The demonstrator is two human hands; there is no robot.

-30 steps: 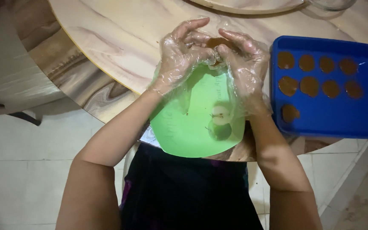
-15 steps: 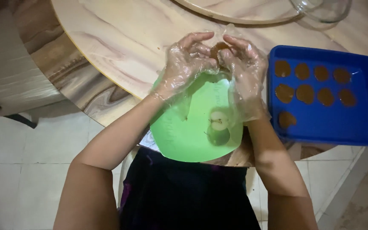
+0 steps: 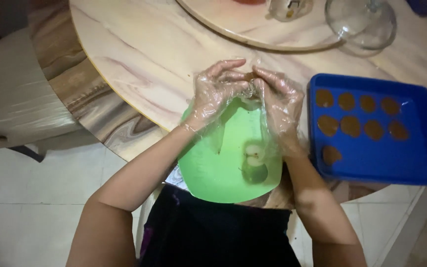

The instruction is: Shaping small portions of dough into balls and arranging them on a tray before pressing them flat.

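A small brown lump (image 3: 249,77) sat pinched between the fingertips of both hands, above the far edge of a green board (image 3: 225,163), and it had stayed there through the earlier pictures; only the view had shifted, bringing more of the tabletop's far side into sight. The left hand (image 3: 216,94) and the right hand (image 3: 278,104), each in a loose, crinkled clear plastic glove, were closed narrowly around the lump, fingers curled toward each other and touching. The board was smooth, flat, bright green, rounded at its near end, with a printed apple picture (image 3: 253,163) near the right wrist. It overhung the edge of the round tabletop (image 3: 139,59), glossy, with pale marble-like veining. Just right of the right hand lay a shallow blue rectangular plastic tray (image 3: 421,163) bearing flat brown rounds (image 3: 352,126) in rows, as before. Farther off rested a round pale turntable (image 3: 238,29) and a clear glass dome (image 3: 361,22). A plastic-wrapped chair (image 3: 15,99) stood at left on white floor tiles (image 3: 35,198)
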